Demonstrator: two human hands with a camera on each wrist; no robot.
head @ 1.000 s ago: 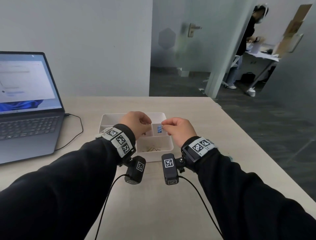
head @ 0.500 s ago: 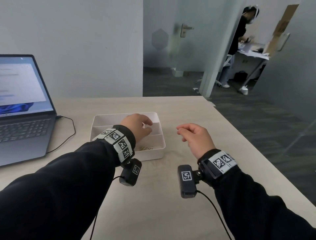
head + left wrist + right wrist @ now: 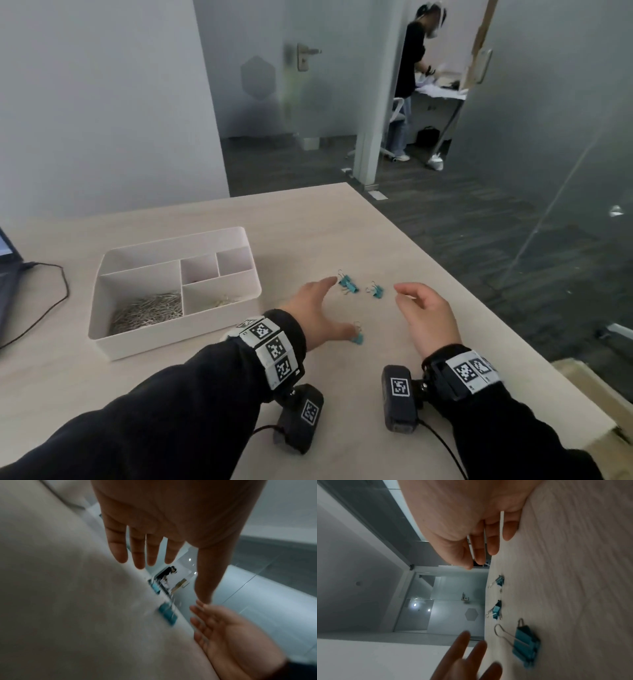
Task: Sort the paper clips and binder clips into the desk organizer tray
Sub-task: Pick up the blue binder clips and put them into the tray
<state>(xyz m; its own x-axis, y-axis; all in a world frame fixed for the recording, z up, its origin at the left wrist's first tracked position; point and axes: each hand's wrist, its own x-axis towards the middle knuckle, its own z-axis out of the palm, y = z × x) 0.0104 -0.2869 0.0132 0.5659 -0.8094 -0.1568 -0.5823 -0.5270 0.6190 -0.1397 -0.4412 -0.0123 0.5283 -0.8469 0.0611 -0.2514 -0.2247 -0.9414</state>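
Both hands hover above the light wooden desk point(image 3: 342, 394), holding nothing. The left hand point(image 3: 317, 310) is spread flat, fingers straight. A pair of teal binder clips point(image 3: 348, 286) lies just beyond its fingertips point(image 3: 330, 281), at their 3 o'clock; whether they touch cannot be told. A single teal binder clip point(image 3: 358, 337) lies against the thumb tip. The right hand point(image 3: 424, 313) has its fingers loosely curled and empty. Another teal binder clip point(image 3: 376, 291) sits apart from that hand's fingertips, at their 9 o'clock. The white desk organizer tray point(image 3: 102, 308) stands at 9 o'clock of the left hand, well apart. Silver paper clips point(image 3: 147, 310) fill its large near-left compartment. A few more lie in the near-right compartment.
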